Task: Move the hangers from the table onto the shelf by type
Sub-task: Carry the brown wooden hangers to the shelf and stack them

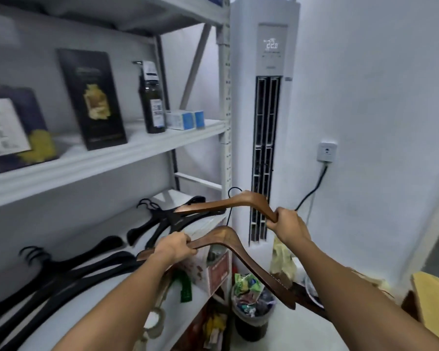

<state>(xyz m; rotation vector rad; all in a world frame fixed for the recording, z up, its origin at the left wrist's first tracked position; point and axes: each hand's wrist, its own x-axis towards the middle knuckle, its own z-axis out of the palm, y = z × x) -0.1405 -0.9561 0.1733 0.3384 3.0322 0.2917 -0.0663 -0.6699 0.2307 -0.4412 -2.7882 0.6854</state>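
Finding: the left hand (174,248) is closed in a full grip round one arm of a brown curved wooden hanger (222,235). The hanger's other arm slopes down and to the right of that hand, crossing over a black-lined waste bin full of wrappers (251,315). The right hand (288,225) is curled tight on the end of a second brown wooden hanger with a black wire hook (238,201), held level and reaching left of that hand. Both are in the air at the open end of the white metal shelf (122,224). Beyond the left hand, a fanned group of black plastic hangers (167,219) lies on the shelf board, directly under the second wooden hanger. A larger bundle of black hangers (61,272) lies to the left of that hand. The shelf's perforated white upright post (226,122) stands between the hands and the board. A tall white tower air conditioner (266,110) stands just beyond the right hand.
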